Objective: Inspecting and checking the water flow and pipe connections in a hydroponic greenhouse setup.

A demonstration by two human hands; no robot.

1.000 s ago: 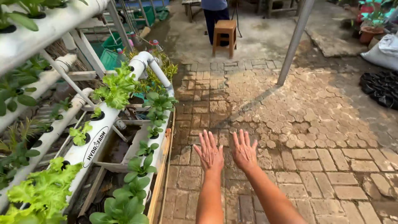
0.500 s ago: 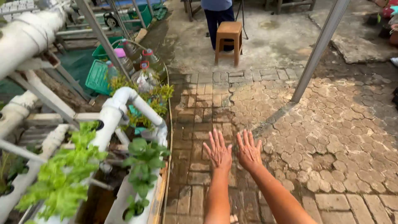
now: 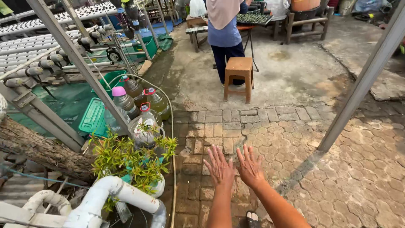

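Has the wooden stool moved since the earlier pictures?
Cannot tell: the wooden stool stands by the same standing person; it sits lower in view, likely because the camera moved.

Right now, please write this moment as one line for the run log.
left hand: open, empty, over brick paving | right hand: open, empty, beside it | potted plant at left | wooden stool ahead

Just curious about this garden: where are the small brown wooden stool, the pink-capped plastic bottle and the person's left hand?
small brown wooden stool [image 3: 238, 66], head view, seat top.
pink-capped plastic bottle [image 3: 119, 91], head view, cap.
left hand [image 3: 220, 166], head view, back.
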